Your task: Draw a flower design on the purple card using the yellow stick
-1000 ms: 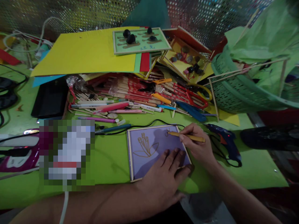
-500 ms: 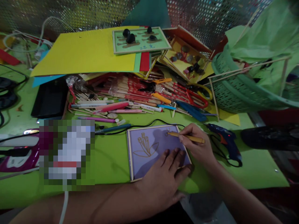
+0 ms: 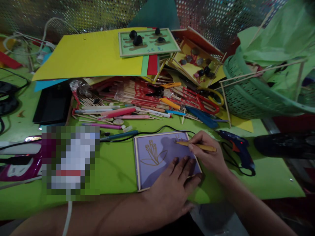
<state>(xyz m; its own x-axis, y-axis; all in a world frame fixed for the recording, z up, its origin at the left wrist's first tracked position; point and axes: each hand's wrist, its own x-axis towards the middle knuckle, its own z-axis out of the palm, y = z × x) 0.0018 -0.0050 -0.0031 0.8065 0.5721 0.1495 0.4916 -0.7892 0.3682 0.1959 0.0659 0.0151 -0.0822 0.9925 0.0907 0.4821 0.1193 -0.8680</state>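
Note:
A purple sheet (image 3: pixel 150 173) framed with thin wooden sticks lies on the green table in front of me. On its left half is a drawn flower (image 3: pixel 153 153) with buds and two leaves in brown line. My right hand (image 3: pixel 208 150) is closed around a brown marker pen (image 3: pixel 201 146), whose tip meets the sheet's upper right beside small fresh-looking marks (image 3: pixel 177 138). Across the lower right of the sheet rests my left hand (image 3: pixel 174 185), palm down with fingers stretched out, pressing on the sheet and its frame edge.
To the right lies a blue glue gun (image 3: pixel 237 149), near a green basket (image 3: pixel 251 95). Behind are pens (image 3: pixel 133 117), sticks, scissors (image 3: pixel 209 105), yellow card (image 3: pixel 93 59) and a framed stone picture (image 3: pixel 149 42). A blurred-out device (image 3: pixel 76 157) with a cable lies left.
The pen tip has shifted very slightly down, and a few more small lines show at the sheet's upper right. My left hand stays in place.

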